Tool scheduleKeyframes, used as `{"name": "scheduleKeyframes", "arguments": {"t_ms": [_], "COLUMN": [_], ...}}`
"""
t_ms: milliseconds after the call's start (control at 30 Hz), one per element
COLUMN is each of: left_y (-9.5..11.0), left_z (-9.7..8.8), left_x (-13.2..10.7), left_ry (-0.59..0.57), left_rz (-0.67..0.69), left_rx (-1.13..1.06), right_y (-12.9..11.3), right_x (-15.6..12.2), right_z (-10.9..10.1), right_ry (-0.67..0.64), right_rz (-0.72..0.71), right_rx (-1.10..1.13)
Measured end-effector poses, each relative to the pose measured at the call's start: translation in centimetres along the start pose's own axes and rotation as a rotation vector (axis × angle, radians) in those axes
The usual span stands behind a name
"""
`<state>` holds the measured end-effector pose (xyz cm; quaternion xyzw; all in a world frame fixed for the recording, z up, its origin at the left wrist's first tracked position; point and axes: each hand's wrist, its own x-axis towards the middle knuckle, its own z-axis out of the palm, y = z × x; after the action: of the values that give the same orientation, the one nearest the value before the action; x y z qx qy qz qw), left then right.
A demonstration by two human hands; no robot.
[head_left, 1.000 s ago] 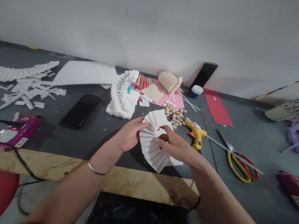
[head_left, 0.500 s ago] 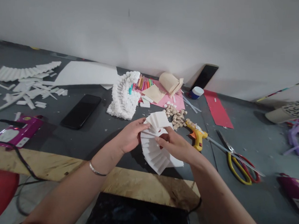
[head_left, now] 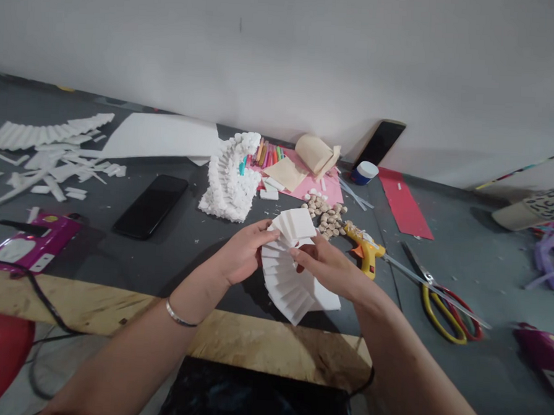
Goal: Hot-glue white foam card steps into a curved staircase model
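Note:
Between my hands is a white foam model of a curved staircase, its thin steps fanned out around a bend. My left hand grips its left edge near the top steps, thumb on the upper face. On the other side my right hand pinches the inner side of the upper steps, with its fingertips partly hidden by the foam. A white base sheet shows under the lower right. Just beyond lie a heap of small beige pebbles and a yellow glue gun.
Scissors with red and yellow handles lie on the right. A textured white model stands behind my hands. To the left are a black phone, foam scraps and a purple device with a cable. A jar stands near the wall.
Almost nothing differs. Both hands keep their hold on the staircase model, and my right hand has shifted very slightly.

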<state>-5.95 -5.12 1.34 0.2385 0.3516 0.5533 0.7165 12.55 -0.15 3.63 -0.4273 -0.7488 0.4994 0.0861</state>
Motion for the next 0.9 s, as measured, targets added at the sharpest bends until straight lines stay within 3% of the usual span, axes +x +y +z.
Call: {"name": "scheduleKeyframes", "arguments": {"t_ms": [900], "left_y": [-0.02], "left_z": [-0.05], "left_x": [0.01], "left_ry": [-0.014], "left_rz": [0.011], "left_rx": [0.02], "right_y": [-0.39], "right_x": [-0.12], "right_z": [-0.39], "right_ry": [-0.041], "right_rz": [0.005], "right_rx": [0.032]}}
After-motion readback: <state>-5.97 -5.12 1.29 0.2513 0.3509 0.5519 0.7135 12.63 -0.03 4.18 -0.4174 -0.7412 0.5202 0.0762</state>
